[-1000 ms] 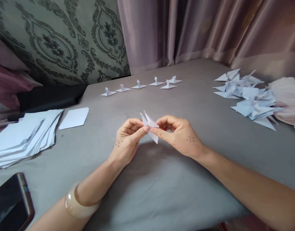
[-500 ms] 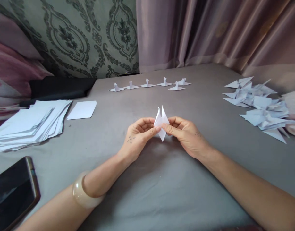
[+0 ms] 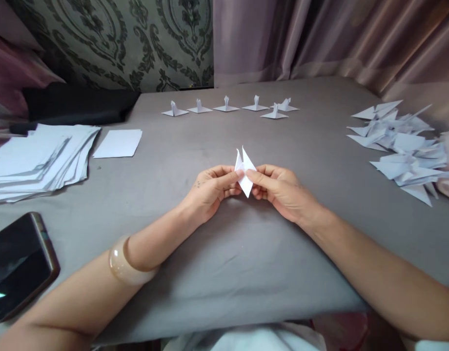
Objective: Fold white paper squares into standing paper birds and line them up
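Note:
A small folded white paper piece [image 3: 247,184] is pinched between both hands above the middle of the table. Two narrow points rise from its top and one point hangs down. My left hand [image 3: 213,189], with a pale bangle further up the arm, grips its left edge between thumb and fingers. From the other side, my right hand [image 3: 281,190] pinches the right edge, its thumb lying on the front face. The fingertips behind the paper are partly hidden.
Several folded paper figures [image 3: 226,105] stand along the back. On the right lies a heap of folded papers [image 3: 411,146]. Left are a stack of white sheets [image 3: 37,161], a small square stack [image 3: 118,143], a black cloth [image 3: 81,105] and a phone [image 3: 23,263].
The view has tipped downward, so the table's front edge now shows. Both hands keep hold of the folded paper, which has turned slightly, its right upper flap appearing wider.

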